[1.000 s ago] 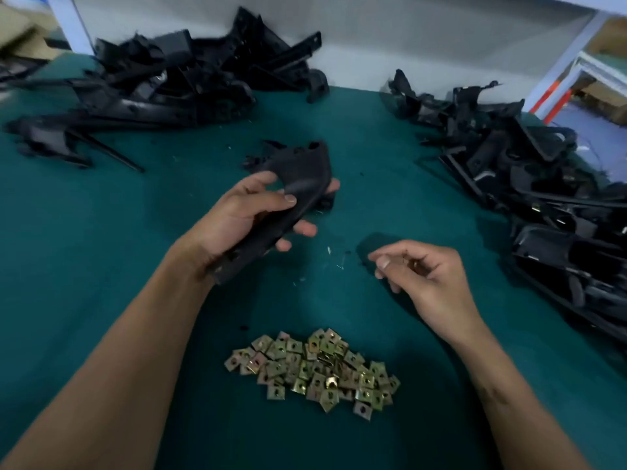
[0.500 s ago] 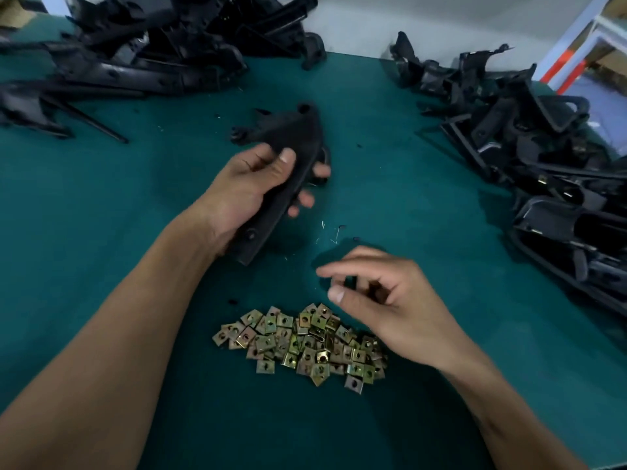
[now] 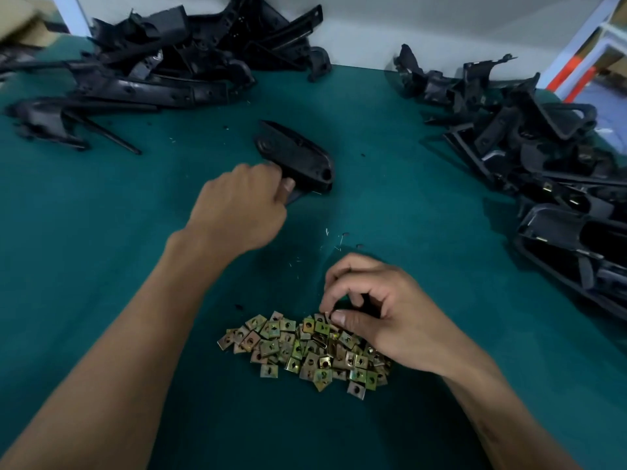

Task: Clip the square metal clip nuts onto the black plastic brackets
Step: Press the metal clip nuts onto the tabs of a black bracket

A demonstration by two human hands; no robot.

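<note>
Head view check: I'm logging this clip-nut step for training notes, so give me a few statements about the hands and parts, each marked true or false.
1. The left hand grips a black bracket. True.
2. The right hand rests flat on the green table, away from the nuts. False: its fingertips pinch at the top edge of the clip nut pile.
3. The clip nuts sit in a tray. False: they lie loose on the table.
4. Bracket piles lie far left and right. True.
5. A clip nut is being pushed onto the held bracket. False: none is at the bracket yet.
</note>
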